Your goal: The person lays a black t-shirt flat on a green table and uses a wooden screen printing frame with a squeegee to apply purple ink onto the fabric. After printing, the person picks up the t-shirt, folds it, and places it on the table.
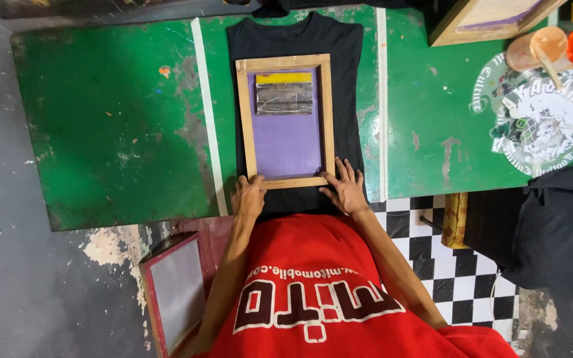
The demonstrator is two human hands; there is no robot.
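- We see a wide green surface, its paint worn and scratched through to grey in patches, with pale strips running across it.
- A black shirt lies flat on that surface between two strips, soft cloth smoothed out, collar at the far edge.
- On the shirt sits a printing frame: a rectangle of pale raw wood around a taut purple mesh, with a yellow band and a grey smeared patch near the far end.
- Our left hand rests at the frame's near left corner, fingers loosely together and pressing down on the wood.
- Our right hand lies at the near right corner, fingers spread flat, partly on the wood and partly on the cloth.
- To do this well, we judge the frame should sit square to the shirt, with even downward pressure from both hands so nothing slides or wrinkles.
- Well to the right lie an orange cup on its side and a white printed patch on the paint.
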